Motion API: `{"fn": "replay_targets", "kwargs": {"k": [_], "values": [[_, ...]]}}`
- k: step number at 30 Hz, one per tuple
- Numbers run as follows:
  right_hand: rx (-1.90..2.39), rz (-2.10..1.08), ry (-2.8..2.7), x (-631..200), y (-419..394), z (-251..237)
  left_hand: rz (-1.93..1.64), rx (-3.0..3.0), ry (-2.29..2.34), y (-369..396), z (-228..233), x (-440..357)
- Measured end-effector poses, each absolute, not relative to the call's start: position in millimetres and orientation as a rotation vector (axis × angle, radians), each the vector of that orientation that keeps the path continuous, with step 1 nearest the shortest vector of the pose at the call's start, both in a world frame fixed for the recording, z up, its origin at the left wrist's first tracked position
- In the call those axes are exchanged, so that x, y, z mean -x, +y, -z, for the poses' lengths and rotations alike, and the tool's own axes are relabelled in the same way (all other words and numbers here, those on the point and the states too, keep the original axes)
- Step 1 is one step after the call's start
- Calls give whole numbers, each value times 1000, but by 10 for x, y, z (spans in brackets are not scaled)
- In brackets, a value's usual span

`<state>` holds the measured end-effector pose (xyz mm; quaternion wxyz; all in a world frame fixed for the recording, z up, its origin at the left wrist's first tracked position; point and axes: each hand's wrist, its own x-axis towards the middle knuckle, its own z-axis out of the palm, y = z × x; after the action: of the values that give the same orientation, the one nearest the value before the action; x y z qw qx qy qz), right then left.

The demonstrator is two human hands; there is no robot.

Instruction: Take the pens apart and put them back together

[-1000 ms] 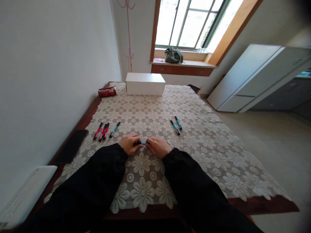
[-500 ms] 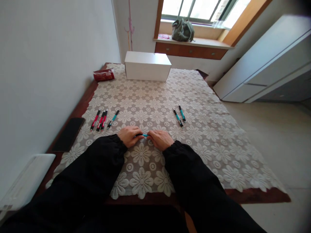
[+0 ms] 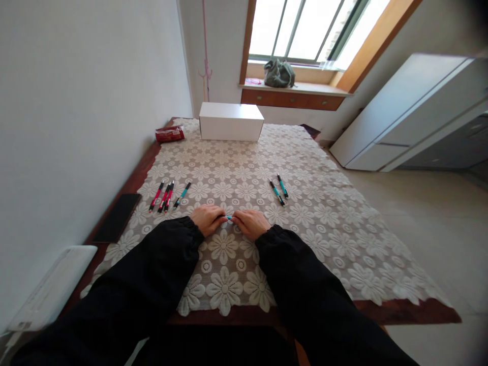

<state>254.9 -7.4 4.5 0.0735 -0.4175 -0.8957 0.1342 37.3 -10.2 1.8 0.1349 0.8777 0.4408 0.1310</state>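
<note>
Near the front of the table, my left hand and my right hand are both closed on one teal pen. Only a short teal stretch of it shows between my fingertips; its ends are hidden. Beyond my left hand lies another teal pen with black ends. Left of that are several red pens with black ends, among them a red pen at the far left. Past my right hand, two teal pens lie side by side, a nearer teal pen and a farther teal pen.
A lace tablecloth covers the dark wooden table. At the back stand a white box and a dark red packet. Along the left edge lie a black flat phone-like object and a white device with a cable.
The view has tilted up slightly, so the table's things sit lower in the picture. Both hands still grip the teal pen, and less of it shows between them.
</note>
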Motion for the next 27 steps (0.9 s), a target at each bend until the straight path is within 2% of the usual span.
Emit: {"fn": "replay_targets", "kwargs": {"k": [20,27], "values": [[1223,-443,-2613,-2546,-53,35,-352,-2654,1272,-114,-43,-406],[1227,-417,-2558,-2563,-63,34,-528,-2508,1285,-107,10,-386]]}}
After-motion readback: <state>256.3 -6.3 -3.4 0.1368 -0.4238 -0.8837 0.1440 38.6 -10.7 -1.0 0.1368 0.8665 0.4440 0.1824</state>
